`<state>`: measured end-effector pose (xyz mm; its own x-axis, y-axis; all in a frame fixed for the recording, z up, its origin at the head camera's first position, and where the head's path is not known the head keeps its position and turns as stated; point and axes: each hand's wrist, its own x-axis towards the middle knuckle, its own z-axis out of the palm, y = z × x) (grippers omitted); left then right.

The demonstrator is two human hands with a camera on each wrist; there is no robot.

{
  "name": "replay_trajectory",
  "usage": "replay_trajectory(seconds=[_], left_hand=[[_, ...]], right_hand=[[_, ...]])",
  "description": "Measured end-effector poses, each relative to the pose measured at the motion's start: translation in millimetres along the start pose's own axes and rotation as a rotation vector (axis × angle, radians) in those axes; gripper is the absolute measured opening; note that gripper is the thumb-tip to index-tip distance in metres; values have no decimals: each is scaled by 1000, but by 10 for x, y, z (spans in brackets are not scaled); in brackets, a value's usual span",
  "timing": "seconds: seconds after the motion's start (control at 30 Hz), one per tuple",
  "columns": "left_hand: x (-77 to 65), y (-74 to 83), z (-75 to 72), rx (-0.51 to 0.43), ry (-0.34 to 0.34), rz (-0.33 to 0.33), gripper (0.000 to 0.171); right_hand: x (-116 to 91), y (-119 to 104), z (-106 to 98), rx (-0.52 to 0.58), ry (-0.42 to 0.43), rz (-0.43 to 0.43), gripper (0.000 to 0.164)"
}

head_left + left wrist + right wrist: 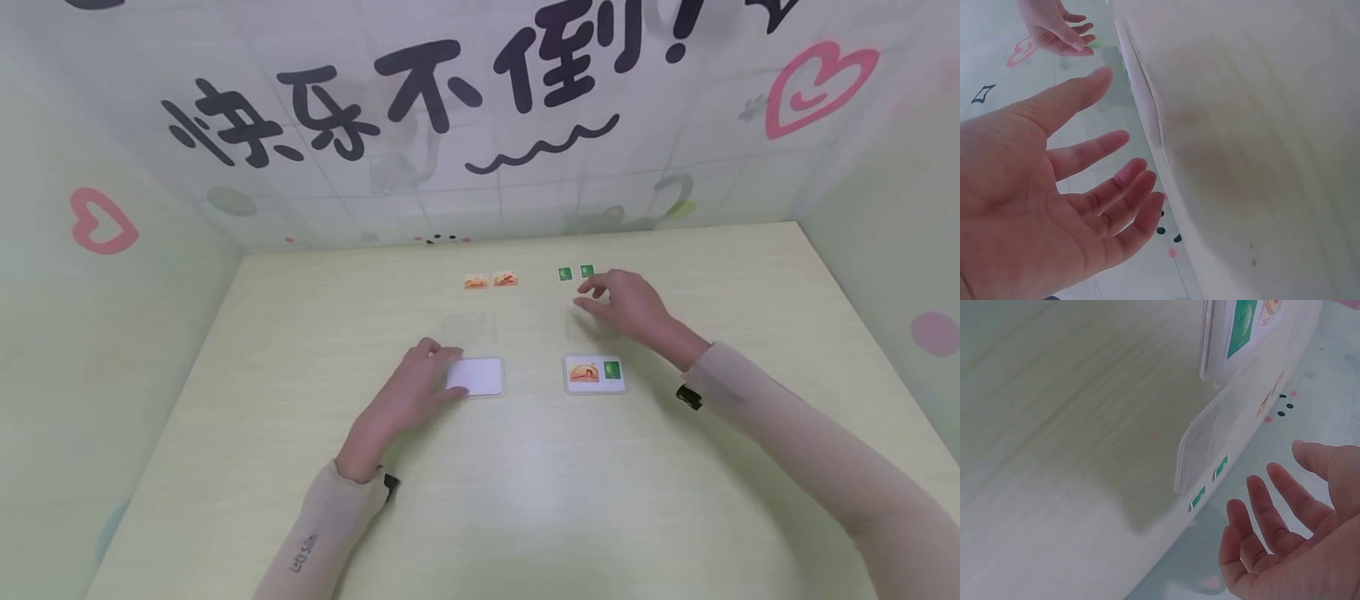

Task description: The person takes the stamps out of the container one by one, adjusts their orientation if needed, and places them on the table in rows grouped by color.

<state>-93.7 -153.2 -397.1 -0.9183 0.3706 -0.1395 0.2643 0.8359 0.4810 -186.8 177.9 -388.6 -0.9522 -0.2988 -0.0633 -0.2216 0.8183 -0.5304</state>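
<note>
In the head view my left hand (pixel 415 385) is at the left end of a blank white card in a clear case (pixel 482 377), thumb and fingers spread. The left wrist view shows those fingers loosely bent, with nothing between them; contact with the case cannot be told. My right hand (pixel 628 307) hovers above a faint clear plastic cover (pixel 576 327), just in front of two small green stamps (pixel 1221 466), its fingers relaxed and holding nothing. Nearer me lies a second white card in a clear case (pixel 592 388), bearing an orange stamp (pixel 582 372) and a green stamp (pixel 612 370).
Two orange stamps (pixel 491 281) lie side by side towards the back of the pale wooden table (pixel 525 500). Another clear cover (pixel 471 327) lies behind the blank card. A wall with black lettering (pixel 420 79) stands behind the table, with side walls left and right.
</note>
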Motion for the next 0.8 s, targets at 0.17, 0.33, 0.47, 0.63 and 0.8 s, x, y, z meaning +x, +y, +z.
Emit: replay_trajectory(seconds=[0.17,0.33,0.47,0.63,0.8], left_hand=[[37,110,18,-28,26,11,59],[86,221,79,-84,23,19,58],[114,327,153,-141,11,43,58],[145,460,222,-208,-4,54,58],[186,540,285,-265,-19,52,58]], right_hand=[[-74,-14,5,10,14,-28,30],[-135,-12,7,25,12,-25,30],[-179,6,5,39,9,-25,30],[-227,31,2,57,6,-26,30],[-282,47,7,73,9,-38,29]])
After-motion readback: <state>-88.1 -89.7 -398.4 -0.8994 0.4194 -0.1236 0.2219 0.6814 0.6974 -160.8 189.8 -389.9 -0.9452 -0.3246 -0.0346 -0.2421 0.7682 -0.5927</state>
